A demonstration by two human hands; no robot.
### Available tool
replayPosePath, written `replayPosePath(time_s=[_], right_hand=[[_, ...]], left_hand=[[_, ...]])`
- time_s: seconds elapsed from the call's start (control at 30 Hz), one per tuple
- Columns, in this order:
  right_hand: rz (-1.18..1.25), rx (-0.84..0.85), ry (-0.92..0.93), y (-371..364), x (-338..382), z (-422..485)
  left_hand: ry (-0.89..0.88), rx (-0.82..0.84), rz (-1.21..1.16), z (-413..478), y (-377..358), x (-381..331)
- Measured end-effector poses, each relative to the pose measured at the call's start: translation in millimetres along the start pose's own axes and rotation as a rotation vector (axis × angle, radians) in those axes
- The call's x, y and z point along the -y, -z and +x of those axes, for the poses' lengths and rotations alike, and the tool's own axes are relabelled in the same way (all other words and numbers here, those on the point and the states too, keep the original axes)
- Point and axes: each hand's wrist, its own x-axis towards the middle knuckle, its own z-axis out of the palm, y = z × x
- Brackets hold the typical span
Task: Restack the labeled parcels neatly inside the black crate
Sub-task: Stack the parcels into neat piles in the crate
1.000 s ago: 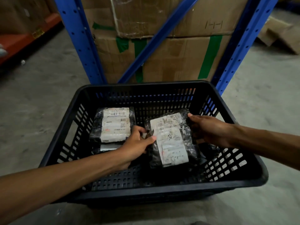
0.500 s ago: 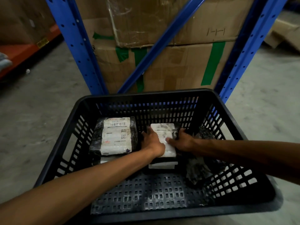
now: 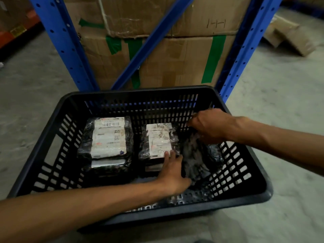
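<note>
A black slatted crate (image 3: 57,118) sits on the concrete floor in front of me. Inside it lie two stacks of black-wrapped parcels with white labels: a left stack (image 3: 107,137) and a middle stack (image 3: 158,139). A third black-wrapped parcel (image 3: 194,160) leans tilted against the crate's right side, blurred by motion. My left hand (image 3: 173,172) rests flat between the middle stack's near edge and the tilted parcel, fingers touching both. My right hand (image 3: 208,127) grips the upper end of the tilted parcel near the back right corner.
Blue rack uprights (image 3: 59,41) and a diagonal brace (image 3: 152,39) stand just behind the crate, with taped cardboard boxes (image 3: 166,64) stacked behind them. Flattened cardboard (image 3: 289,35) lies on the floor at the far right. An orange shelf beam (image 3: 15,32) runs at the far left.
Both hands have left the middle stack's top parcel, which now lies flat. My right hand moved right and took hold of the tilted parcel; my left hand slid to its near side.
</note>
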Motion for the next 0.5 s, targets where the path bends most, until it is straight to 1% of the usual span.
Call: replayPosePath(time_s=[0.07,0.13,0.17,0.23,0.27,0.33,0.4,0.5], right_hand=[[-0.025,0.076,0.09,-9,10,-17],[-0.071,0.062,0.189,-28,26,-25],[-0.096,0.046,0.219,-39,31,-26],[-0.155,0.035,0.242,-62,37,-23],[-0.19,0.03,0.239,-71,38,-21],[-0.246,0.023,0.205,-87,42,-14],[-0.31,0.029,0.183,-97,45,-8],[-0.395,0.03,0.179,-101,49,-5]], left_hand=[[-0.054,0.101,0.164,0,-8,-1],[-0.078,0.232,0.244,1,-16,-2],[-0.021,0.296,0.236,3,-19,-2],[0.118,0.352,0.201,10,-21,-4],[0.173,0.355,0.194,15,-23,-5],[0.252,0.308,0.156,24,-30,-4],[0.329,0.227,0.062,31,-44,-5],[0.377,0.077,-0.071,38,-69,-14]])
